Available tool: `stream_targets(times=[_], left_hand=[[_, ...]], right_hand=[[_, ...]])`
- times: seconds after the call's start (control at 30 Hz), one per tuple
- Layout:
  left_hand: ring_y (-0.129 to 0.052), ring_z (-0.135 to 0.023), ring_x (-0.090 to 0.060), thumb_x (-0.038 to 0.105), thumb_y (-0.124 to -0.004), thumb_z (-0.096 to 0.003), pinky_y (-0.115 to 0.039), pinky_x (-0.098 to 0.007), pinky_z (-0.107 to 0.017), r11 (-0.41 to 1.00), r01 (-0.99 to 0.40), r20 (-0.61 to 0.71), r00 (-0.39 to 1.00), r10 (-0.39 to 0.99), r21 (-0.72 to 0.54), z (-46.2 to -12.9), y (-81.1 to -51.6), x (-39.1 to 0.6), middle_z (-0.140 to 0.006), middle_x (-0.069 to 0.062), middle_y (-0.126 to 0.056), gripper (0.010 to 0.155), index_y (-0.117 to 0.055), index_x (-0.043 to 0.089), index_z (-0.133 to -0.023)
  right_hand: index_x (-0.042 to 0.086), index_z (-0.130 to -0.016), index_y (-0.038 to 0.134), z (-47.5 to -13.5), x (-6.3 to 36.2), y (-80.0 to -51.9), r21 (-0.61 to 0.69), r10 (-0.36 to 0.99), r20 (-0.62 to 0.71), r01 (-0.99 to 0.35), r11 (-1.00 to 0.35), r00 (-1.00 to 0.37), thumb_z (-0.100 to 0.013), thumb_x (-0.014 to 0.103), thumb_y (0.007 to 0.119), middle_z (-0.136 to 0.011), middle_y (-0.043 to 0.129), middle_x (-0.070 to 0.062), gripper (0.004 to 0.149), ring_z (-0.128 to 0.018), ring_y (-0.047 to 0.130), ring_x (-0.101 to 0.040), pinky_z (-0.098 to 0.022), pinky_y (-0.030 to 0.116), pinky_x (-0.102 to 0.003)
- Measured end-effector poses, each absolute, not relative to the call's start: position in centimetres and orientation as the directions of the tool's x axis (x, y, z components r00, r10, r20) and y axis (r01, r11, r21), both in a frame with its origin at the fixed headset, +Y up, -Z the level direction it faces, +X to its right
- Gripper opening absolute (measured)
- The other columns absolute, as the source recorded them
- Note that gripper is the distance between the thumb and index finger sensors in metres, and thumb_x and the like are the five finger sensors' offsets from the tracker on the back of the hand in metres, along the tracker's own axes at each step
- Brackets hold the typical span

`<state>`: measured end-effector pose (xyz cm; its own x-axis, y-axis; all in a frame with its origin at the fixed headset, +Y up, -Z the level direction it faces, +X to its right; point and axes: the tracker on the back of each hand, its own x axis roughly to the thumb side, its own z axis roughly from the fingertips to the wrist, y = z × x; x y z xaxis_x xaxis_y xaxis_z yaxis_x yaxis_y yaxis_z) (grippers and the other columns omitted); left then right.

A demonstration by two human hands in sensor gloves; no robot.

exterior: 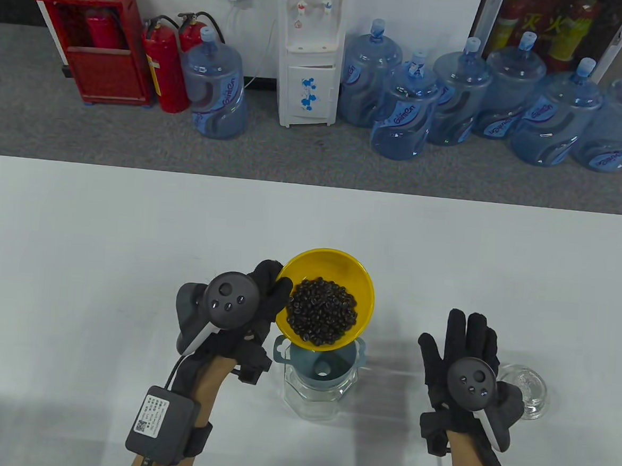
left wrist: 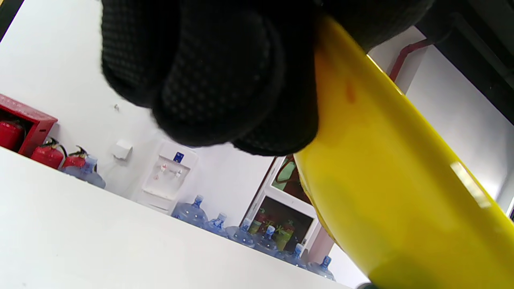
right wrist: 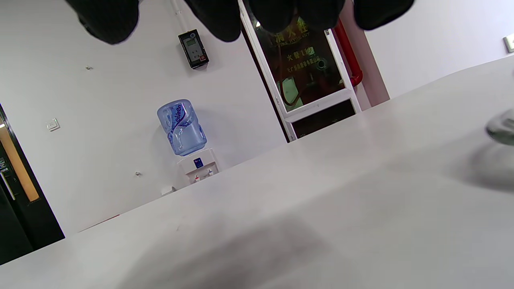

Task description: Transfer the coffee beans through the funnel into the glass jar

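The clear faceted glass jar (exterior: 314, 398) stands on the white worktop (exterior: 102, 250) near its front edge, about midway across. The grey-blue plastic funnel (exterior: 323, 362) sits in the jar's mouth. The round yellow plastic bowl (exterior: 329, 274) is above and just behind the funnel, tilted toward it, with the dark roasted coffee beans (exterior: 321, 311) in it. The left hand (exterior: 231, 312) is at the bowl's left rim. The right hand (exterior: 466, 371) is right of the jar, apart from it. The round clear glass lid (exterior: 526, 389) lies on the worktop just right of that hand.
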<state>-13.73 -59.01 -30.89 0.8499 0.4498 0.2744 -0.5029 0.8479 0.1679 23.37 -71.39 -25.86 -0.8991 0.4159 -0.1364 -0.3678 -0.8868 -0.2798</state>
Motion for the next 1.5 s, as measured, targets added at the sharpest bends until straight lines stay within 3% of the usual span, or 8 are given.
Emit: stream_targets(times=[1.5], left_hand=[[-0.113,-0.038,-0.011,0.043,-0.079,-0.0547,-0.091,-0.038,-0.052,0.865,-0.426,0.348,0.879,0.326,0.265,-29.7,-58.8,-12.9,-0.058,0.004,-0.105,0.042,-0.079,0.017,-0.088]], right_hand=[[0.016,-0.126,0.039,-25.7,23.4,-71.2,-0.282,0.422,-0.140,-0.373,-0.884,-0.896,-0.067,0.064,0.055,-0.128,0.027,-0.024,0.077,-0.113,0.033,-0.051,-0.076,0.043,-0.070]])
